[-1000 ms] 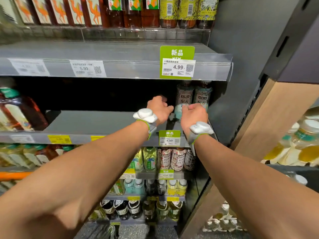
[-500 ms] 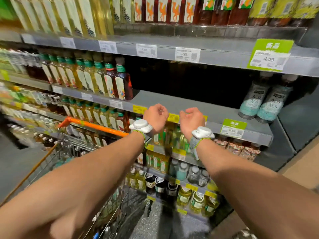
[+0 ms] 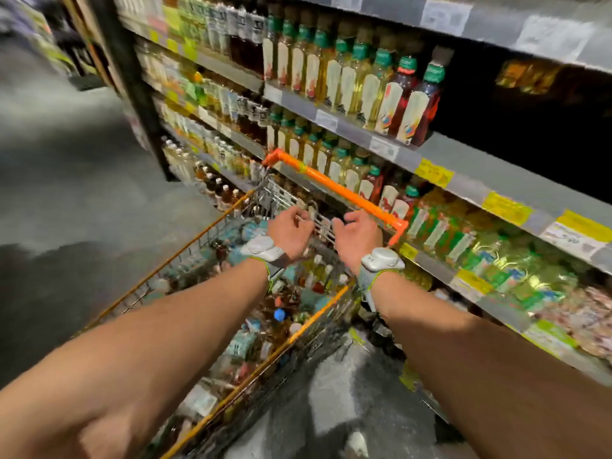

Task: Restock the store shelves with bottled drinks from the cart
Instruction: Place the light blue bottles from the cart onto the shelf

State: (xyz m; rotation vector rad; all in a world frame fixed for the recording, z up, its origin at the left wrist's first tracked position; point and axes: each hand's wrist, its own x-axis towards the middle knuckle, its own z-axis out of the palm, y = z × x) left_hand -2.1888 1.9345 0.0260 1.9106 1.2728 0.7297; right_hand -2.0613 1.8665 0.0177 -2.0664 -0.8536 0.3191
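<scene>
Head view. Low in the middle, a wire cart (image 3: 149,286), parked just beside the shelves (image 3: 463,180). Long axis running from the bottom edge up the frame, alongside the shelf front; orange plastic handle bar (image 3: 334,187) at the far end, slanting down to the right. Thin metal mesh walls, orange-trimmed rim. Inside, bottled drinks (image 3: 298,293) heaped and lying at all angles, clear plastic with amber and pale liquid, white caps and one blue; blurred, labels unreadable. On the shelves, upright bottles (image 3: 364,87) in tight rows, green caps, cream labels, yellow and red-brown contents; grey metal ledges with white and yellow price tags. Left hand (image 3: 289,230) and right hand (image 3: 357,236) side by side above the cart's handle end, palms down, fingers loosely curled; contact with the wire not readable through blur. Grey-white wrist bands (image 3: 381,260) on both arms. Mottled grey floor (image 3: 82,193).
</scene>
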